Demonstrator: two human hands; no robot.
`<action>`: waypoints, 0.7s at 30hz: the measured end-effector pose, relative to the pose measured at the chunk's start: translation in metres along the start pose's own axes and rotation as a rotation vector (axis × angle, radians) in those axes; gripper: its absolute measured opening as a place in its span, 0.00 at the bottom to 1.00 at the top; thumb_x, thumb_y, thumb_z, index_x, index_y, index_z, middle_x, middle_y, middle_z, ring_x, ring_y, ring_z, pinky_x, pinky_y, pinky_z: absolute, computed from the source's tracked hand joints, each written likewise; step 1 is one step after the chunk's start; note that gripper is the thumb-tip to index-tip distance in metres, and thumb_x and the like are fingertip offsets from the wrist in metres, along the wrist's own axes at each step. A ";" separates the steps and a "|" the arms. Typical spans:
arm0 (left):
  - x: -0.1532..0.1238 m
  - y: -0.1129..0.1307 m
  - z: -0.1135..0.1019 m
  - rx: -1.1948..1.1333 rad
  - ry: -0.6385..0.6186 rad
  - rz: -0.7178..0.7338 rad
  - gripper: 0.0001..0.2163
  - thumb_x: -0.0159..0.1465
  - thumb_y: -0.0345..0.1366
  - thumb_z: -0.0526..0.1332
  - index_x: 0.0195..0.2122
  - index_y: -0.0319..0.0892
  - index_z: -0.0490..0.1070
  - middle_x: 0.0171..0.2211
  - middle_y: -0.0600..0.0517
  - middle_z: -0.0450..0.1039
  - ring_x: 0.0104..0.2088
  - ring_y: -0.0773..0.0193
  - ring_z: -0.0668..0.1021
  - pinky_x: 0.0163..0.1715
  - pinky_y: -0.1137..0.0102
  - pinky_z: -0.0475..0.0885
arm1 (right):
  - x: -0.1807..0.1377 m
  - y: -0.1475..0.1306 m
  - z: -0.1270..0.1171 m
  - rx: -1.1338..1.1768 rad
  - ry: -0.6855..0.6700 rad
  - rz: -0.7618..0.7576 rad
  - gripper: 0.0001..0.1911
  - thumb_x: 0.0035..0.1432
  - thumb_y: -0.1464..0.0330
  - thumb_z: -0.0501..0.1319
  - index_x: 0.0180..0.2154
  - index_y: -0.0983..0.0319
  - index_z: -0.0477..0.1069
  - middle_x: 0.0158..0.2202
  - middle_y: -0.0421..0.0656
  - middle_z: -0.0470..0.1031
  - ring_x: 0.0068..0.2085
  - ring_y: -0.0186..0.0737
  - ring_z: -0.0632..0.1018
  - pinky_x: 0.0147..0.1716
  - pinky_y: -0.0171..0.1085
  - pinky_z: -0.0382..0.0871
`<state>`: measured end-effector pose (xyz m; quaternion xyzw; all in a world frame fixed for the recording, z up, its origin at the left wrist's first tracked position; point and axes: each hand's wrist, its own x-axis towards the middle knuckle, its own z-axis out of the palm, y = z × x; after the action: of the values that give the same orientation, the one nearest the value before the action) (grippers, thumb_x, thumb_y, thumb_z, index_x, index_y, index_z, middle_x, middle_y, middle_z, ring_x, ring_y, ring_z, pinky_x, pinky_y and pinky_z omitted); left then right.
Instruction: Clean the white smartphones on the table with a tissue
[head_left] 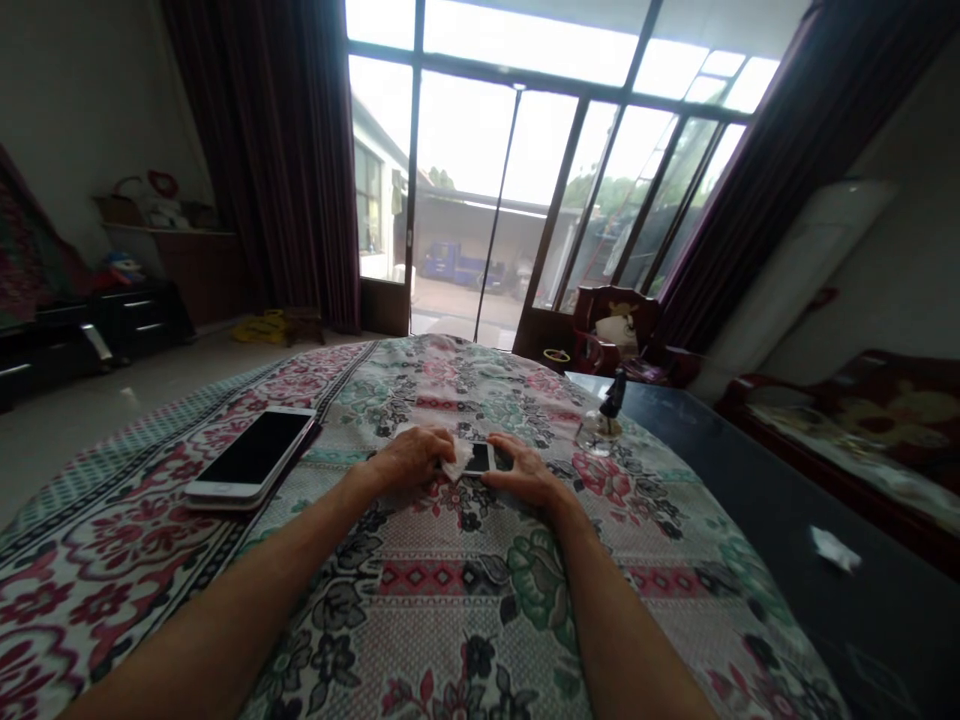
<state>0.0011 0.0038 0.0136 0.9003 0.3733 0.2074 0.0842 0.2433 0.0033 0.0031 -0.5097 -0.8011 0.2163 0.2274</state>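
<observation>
Between both hands [525, 475], a small white-framed device [478, 458]

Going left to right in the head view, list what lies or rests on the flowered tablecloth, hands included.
Large white-framed phone → left hand → white wipe → small white-framed device → right hand → clear bottle with a dark top.

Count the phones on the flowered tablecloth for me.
2: the larger phone lies left of the left hand; the smaller phone is between that hand's tissue and the right hand. No others visible.
</observation>
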 end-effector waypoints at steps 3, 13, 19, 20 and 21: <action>-0.008 -0.012 -0.005 0.095 0.021 -0.124 0.17 0.53 0.21 0.53 0.36 0.44 0.78 0.39 0.50 0.77 0.41 0.62 0.76 0.44 0.70 0.69 | -0.001 0.001 -0.001 0.016 -0.007 -0.003 0.34 0.45 0.63 0.68 0.56 0.59 0.67 0.62 0.48 0.62 0.63 0.49 0.62 0.62 0.50 0.50; -0.012 -0.018 -0.013 0.213 0.018 -0.231 0.16 0.54 0.23 0.54 0.37 0.47 0.76 0.39 0.50 0.76 0.41 0.60 0.75 0.42 0.71 0.67 | 0.000 0.004 0.000 0.047 0.012 -0.052 0.34 0.45 0.64 0.68 0.55 0.61 0.67 0.62 0.49 0.62 0.63 0.48 0.62 0.62 0.47 0.51; -0.014 -0.017 -0.019 0.216 -0.063 -0.282 0.15 0.52 0.23 0.55 0.34 0.47 0.77 0.34 0.50 0.77 0.34 0.61 0.75 0.35 0.72 0.66 | -0.002 0.004 -0.008 0.117 -0.044 -0.031 0.33 0.44 0.64 0.68 0.54 0.62 0.68 0.63 0.50 0.60 0.63 0.48 0.62 0.62 0.45 0.52; -0.015 -0.018 -0.020 0.211 -0.055 -0.298 0.15 0.52 0.23 0.55 0.34 0.47 0.77 0.34 0.50 0.77 0.34 0.62 0.75 0.34 0.72 0.66 | -0.003 0.005 -0.011 0.127 -0.062 -0.031 0.33 0.43 0.65 0.68 0.54 0.61 0.68 0.63 0.49 0.60 0.63 0.48 0.62 0.62 0.45 0.53; -0.015 -0.018 -0.020 0.205 -0.037 -0.306 0.15 0.52 0.23 0.55 0.35 0.47 0.76 0.35 0.50 0.77 0.34 0.62 0.75 0.34 0.72 0.66 | -0.004 0.005 -0.013 0.133 -0.081 -0.037 0.34 0.43 0.66 0.69 0.54 0.60 0.68 0.63 0.48 0.60 0.63 0.48 0.62 0.62 0.45 0.53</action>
<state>-0.0284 0.0058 0.0212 0.8406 0.5234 0.1363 0.0296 0.2560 0.0034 0.0098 -0.4696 -0.8027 0.2851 0.2323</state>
